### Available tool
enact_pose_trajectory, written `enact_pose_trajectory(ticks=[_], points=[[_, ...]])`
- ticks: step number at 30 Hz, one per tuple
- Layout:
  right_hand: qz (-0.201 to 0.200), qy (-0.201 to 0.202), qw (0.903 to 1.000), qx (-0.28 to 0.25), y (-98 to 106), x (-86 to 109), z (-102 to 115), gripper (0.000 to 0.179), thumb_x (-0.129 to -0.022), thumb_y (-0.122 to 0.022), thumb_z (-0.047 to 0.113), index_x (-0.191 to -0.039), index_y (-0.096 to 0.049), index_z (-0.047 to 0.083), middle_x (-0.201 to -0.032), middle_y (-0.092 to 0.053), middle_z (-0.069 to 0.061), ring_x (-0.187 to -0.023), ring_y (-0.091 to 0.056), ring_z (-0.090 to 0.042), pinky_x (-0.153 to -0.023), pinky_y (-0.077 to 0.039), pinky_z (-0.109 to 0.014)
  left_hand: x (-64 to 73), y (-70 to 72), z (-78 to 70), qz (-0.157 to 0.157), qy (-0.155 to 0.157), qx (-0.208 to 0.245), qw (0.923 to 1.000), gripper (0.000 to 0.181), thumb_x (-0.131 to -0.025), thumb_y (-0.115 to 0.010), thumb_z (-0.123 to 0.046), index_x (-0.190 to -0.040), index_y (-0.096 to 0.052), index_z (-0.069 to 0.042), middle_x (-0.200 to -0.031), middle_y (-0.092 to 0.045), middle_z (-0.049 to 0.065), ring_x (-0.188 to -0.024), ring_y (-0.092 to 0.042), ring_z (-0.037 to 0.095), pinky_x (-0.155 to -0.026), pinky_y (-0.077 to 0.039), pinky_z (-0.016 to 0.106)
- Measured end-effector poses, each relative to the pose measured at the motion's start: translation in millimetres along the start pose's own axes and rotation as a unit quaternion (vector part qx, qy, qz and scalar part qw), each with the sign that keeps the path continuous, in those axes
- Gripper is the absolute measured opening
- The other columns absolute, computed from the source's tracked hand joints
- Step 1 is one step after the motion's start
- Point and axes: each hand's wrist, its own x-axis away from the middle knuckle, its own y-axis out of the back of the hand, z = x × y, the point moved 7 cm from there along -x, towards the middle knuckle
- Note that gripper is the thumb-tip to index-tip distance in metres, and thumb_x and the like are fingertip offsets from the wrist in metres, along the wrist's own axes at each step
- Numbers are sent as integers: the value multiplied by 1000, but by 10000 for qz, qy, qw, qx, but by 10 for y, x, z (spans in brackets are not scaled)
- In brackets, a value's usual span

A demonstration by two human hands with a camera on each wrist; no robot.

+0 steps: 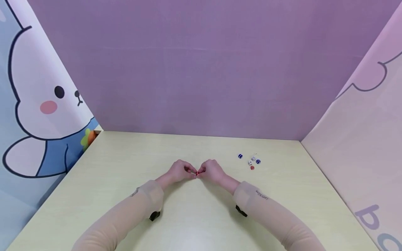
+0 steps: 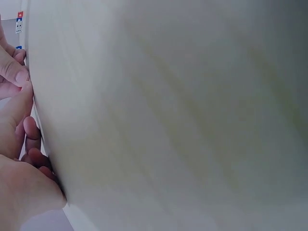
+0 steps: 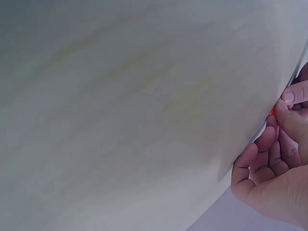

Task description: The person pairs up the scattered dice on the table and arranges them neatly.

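A small red die [image 1: 197, 173] is at the middle of the table, between the fingertips of both hands. My left hand [image 1: 181, 170] pinches it from the left. From the right, the thumb and fingers of my right hand [image 1: 212, 171] pinch the same die. Only a bit of red [image 3: 273, 111] shows between the fingertips in the right wrist view. In the left wrist view the left hand [image 2: 19, 139] and the fingers of the other hand meet at the image edge, and the die is mostly hidden there.
To the right of the hands lie a loose blue die [image 1: 240, 156], a second blue die [image 1: 258, 161], two white dice [image 1: 253, 158] and another red die [image 1: 252, 167]. A purple wall panel [image 1: 201, 69] closes off the back, and printed panels flank the pale table [image 1: 132, 150].
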Motion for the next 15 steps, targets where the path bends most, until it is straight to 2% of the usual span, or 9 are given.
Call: enact_pose_trajectory(ticks=[7, 12, 15], points=[[90, -179, 9997, -124, -5, 14, -29, 11, -75, -79, 13, -80, -73, 5, -75, -71, -3, -68, -63, -11, -64, -50, -21, 15, 8, -25, 37, -81, -47, 9999, 14, -73, -81, -13, -85, -75, -10, -73, -65, -5, -71, -51, 6, -71, -40, 23], [212, -423, 9986, -247, 67, 71, -82, 26, -73, -80, 13, -94, -69, 1, -79, -69, -4, -71, -62, -12, -69, -51, -24, 10, 9, -15, 70, 28, 3, 10000, 13, -74, -80, -14, -85, -75, -11, -76, -67, -5, -73, -51, 8, -70, -40, 24], [199, -407, 9987, -235, 167, 125, -103, 32, -73, -80, 13, -99, -68, 0, -81, -69, -6, -73, -63, -14, -70, -51, -26, 4, 8, 1, 65, 64, 10, 10000, 12, -73, -81, -14, -84, -75, -12, -77, -67, -6, -72, -51, 7, -70, -40, 24]])
